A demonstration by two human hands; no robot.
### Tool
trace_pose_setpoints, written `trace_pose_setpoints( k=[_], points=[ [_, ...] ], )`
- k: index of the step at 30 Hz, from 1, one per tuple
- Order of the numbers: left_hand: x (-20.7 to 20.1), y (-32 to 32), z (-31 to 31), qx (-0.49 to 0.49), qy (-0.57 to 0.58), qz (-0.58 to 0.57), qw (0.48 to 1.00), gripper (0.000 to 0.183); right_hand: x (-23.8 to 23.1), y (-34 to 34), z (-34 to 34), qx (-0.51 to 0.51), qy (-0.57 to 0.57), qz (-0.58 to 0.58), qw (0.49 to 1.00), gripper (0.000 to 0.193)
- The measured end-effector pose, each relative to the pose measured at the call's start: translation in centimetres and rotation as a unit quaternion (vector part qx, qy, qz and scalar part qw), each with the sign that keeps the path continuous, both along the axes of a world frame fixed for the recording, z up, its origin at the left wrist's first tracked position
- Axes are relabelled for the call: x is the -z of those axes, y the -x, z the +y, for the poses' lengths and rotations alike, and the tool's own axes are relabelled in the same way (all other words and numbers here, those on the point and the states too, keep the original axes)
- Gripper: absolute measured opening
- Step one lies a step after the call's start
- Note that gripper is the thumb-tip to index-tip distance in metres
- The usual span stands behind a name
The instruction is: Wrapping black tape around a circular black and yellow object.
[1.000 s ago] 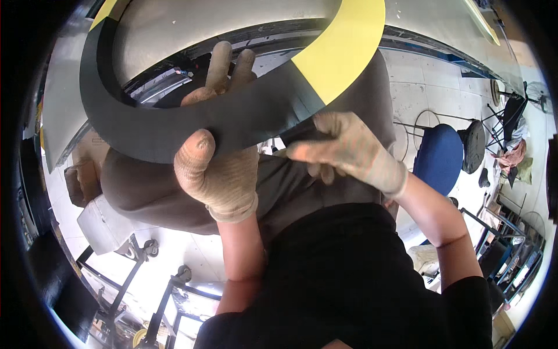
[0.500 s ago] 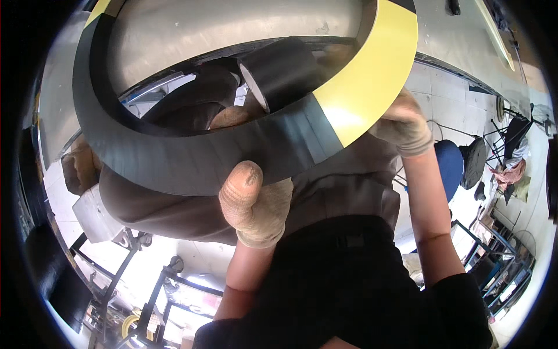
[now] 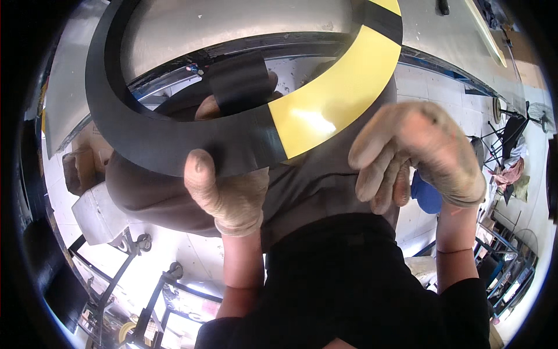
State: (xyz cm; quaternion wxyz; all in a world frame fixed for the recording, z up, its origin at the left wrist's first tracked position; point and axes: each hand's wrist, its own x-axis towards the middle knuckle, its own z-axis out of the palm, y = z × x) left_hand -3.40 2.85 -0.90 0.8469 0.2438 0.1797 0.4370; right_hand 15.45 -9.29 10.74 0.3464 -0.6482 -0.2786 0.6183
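A large flat ring (image 3: 168,145) with black and yellow sections lies tilted over my lap, its far side at the metal table. My gloved left hand (image 3: 232,198) grips the near black section, thumb on top and fingers beneath. Through the ring's opening a wide black roll (image 3: 241,81) shows, with gloved fingertips at its two sides. The ring hides how those fingers join the hand. To the right of the yellow section (image 3: 334,96), my gloved right hand (image 3: 424,151) hangs apart from the ring. Its fingers are loosely bent and spaced, with nothing in them.
Ahead stands a metal-topped table (image 3: 244,23) with a dark edge. A brown box (image 3: 81,163) is at the left, and a wheeled metal frame (image 3: 125,250) below it. On the right are a blue seat (image 3: 426,192) and a dark rack (image 3: 505,256).
The ring has turned clockwise, bringing its yellow section nearer and leftward. My right hand has come off the ring toward me. My left hand and the black roll have shifted left.
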Motion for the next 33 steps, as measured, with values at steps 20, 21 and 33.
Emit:
trace_pose_setpoints(
  k=[20,21,33],
  points=[
    [1.3,-1.0,0.9,-0.041,-0.073,-0.015,0.996,0.060,12.8,6.0,2.6,0.015,-0.292,-0.250,0.923,0.032],
    [1.3,-0.8,0.9,-0.033,-0.064,0.001,0.997,0.061,15.0,4.1,4.0,0.006,-0.389,-0.377,0.841,0.033],
    [-0.1,0.1,-0.4,0.005,0.010,0.006,1.000,0.060,8.7,-2.0,-1.2,-0.025,-0.231,0.121,0.965,0.039]
  ],
)
